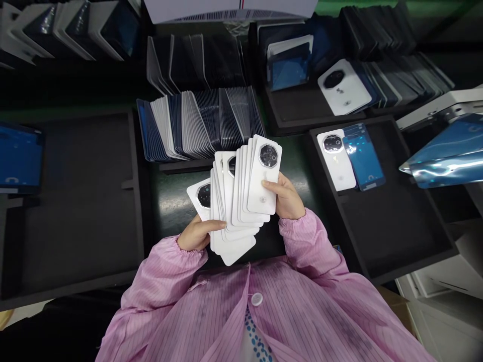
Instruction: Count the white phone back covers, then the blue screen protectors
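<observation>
Between both hands spreads a fan of white phone back covers (260,193), several of them overlapping, with dark octagonal camera rings near their upper ends. My left hand (196,232) is closed on the lower left part of the fan, its thumb lying across the front. One cover (198,198) in that hand sticks out to the left, tilted. My right hand (289,197) grips the right side, thumb pressed on the foremost cover just below its camera ring. The fingers behind the covers are hidden.
Beyond the fan stand dense rows of covers (199,123) on edge. At right, a black tray (400,216) holds a white cover (337,163) and a blue-filmed panel (364,156). Another black tray (75,241) lies left with a blue panel (18,156). Blue film (449,151) juts in from the right.
</observation>
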Demonstrator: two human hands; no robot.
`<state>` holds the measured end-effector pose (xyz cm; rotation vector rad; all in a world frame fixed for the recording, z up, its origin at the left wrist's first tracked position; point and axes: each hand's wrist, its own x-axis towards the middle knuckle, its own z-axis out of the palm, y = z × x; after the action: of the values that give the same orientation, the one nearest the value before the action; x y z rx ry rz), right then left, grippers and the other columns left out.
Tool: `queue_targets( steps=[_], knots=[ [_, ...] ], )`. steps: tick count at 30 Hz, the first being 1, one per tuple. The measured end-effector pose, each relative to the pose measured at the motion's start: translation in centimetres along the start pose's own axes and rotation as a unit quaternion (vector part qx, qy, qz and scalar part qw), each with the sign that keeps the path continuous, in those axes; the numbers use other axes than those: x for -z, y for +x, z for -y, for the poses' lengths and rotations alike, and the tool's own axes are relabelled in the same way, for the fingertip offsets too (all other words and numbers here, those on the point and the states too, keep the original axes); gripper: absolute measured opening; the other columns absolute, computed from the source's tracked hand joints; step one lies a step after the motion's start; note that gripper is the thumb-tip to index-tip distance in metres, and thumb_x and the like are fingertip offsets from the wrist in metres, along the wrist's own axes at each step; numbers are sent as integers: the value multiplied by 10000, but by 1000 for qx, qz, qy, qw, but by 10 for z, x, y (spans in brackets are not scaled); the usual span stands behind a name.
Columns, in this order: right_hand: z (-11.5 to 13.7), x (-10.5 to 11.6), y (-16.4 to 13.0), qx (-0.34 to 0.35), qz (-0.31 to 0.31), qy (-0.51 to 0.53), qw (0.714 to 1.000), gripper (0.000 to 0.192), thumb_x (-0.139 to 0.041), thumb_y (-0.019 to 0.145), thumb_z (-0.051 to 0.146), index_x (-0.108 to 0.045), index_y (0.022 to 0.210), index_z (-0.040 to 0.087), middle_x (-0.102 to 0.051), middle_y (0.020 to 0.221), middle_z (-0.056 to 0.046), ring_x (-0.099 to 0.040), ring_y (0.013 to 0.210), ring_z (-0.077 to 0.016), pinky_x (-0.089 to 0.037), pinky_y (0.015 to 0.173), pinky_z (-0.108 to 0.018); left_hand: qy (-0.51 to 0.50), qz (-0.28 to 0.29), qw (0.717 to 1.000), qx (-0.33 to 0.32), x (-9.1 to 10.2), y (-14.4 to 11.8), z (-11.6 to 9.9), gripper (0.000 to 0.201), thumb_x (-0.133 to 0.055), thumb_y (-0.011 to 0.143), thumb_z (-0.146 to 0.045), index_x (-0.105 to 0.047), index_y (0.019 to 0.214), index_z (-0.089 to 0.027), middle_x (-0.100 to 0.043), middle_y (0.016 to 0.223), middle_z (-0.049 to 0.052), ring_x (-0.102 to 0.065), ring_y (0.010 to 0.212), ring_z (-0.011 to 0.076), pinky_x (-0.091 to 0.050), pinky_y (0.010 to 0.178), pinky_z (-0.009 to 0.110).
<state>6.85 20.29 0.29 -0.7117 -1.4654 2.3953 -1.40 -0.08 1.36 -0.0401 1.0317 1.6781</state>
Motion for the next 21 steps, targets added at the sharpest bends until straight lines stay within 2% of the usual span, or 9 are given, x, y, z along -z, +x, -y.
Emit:
queue_targets(
  steps=[5, 10, 15, 18, 21],
  knots=[
    [1, -1, -1, 13, 1, 4, 1000, 417, -761, 703, 352, -586, 1062, 233, -681, 1104, -27, -643, 1011, -256, -522, 905, -419, -1, 5, 1000, -11, 1, 0, 1, 618, -769, 593, -173, -633, 1195, -148, -736, 1023, 100, -593, 1132, 371, -489, 979, 491],
    [4, -4, -3, 20, 4, 1, 1000, 431, -766, 705, 364, -571, 1067, 233, -677, 1103, -34, -644, 998, -254, -535, 882, -414, 18, 1, 999, -33, 5, 0, 7, 603, -793, 658, -309, -622, 1214, -151, -705, 1111, 119, -589, 1143, 356, -475, 999, 476],
    [-5, -4, -9, 93, 22, -49, 994, 503, -762, 728, 376, -518, 1152, 260, -638, 1164, -33, -611, 1062, -238, -509, 926, -407, 111, 6, 992, -67, 3, 1, 11, 573, -811, 655, -322, -645, 1177, -153, -651, 1219, 135, -553, 1194, 350, -434, 1036, 479],
    [-11, -4, -14, 145, 42, -107, 983, 502, -756, 740, 377, -508, 1163, 269, -615, 1170, -40, -588, 1089, -228, -484, 967, -401, 205, 7, 968, -142, -1, 1, 8, 545, -781, 688, -252, -628, 1209, -200, -567, 1346, 86, -436, 1317, 304, -292, 1136, 461],
    [-11, -3, -18, 183, 89, -162, 966, 519, -734, 767, 392, -476, 1206, 290, -626, 1101, -50, -629, 976, -213, -523, 899, -387, 305, -12, 924, -230, -2, 4, 7, 461, -741, 722, -231, -651, 1174, -234, -564, 1351, 58, -402, 1344, 280, -198, 1171, 446]
  ],
)
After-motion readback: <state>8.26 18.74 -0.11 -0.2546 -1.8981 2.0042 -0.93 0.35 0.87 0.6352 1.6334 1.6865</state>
